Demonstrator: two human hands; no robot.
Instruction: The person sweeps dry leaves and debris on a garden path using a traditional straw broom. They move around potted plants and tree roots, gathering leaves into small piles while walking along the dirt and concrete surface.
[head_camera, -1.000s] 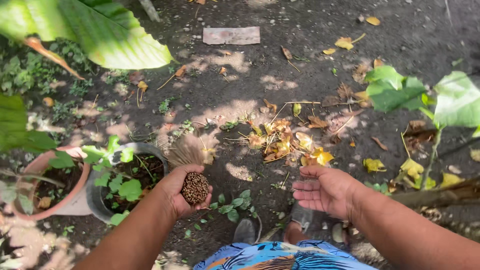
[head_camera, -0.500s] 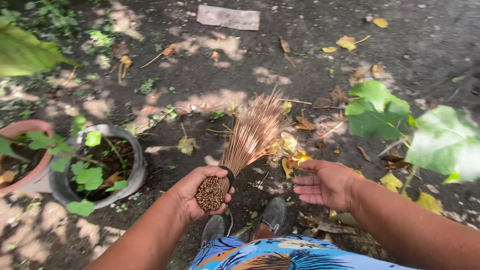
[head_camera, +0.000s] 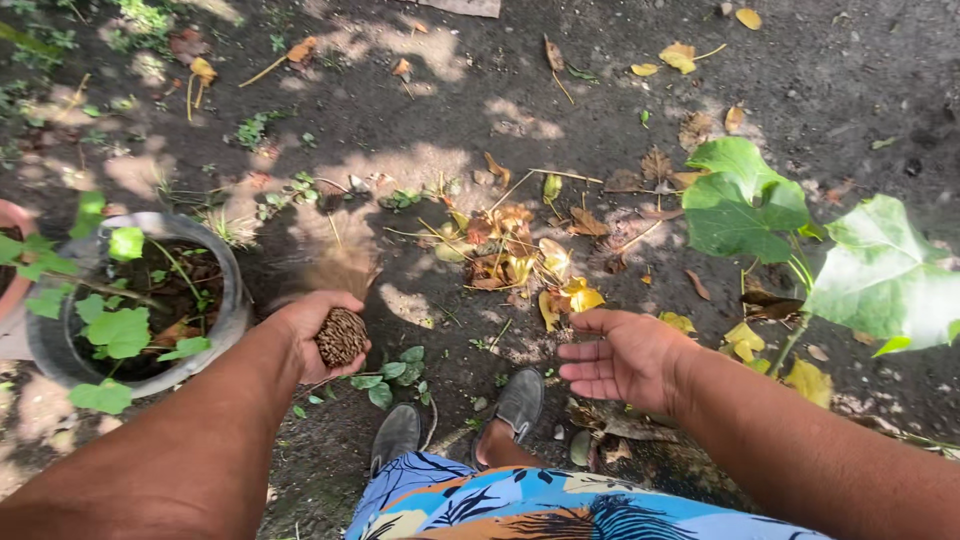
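A grey pot (head_camera: 235, 315) with green seedlings stands at the far left. Just right of the pot, the left hand (head_camera: 315, 330) is clenched around the butt of a stick broom (head_camera: 340, 300), bristles blurred toward the ground. Further right, the right hand (head_camera: 625, 355) hovers empty, fingers spread, near the leaf pile (head_camera: 520, 260).

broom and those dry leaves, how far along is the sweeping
Partly done. A pile of dry leaves is already gathered on the dirt ground. In hand: the left hand grips the stick broom by its bundled end, bristles blurred; the right hand is open and empty. Left: scattered yellow leaves further out, and the pile itself.
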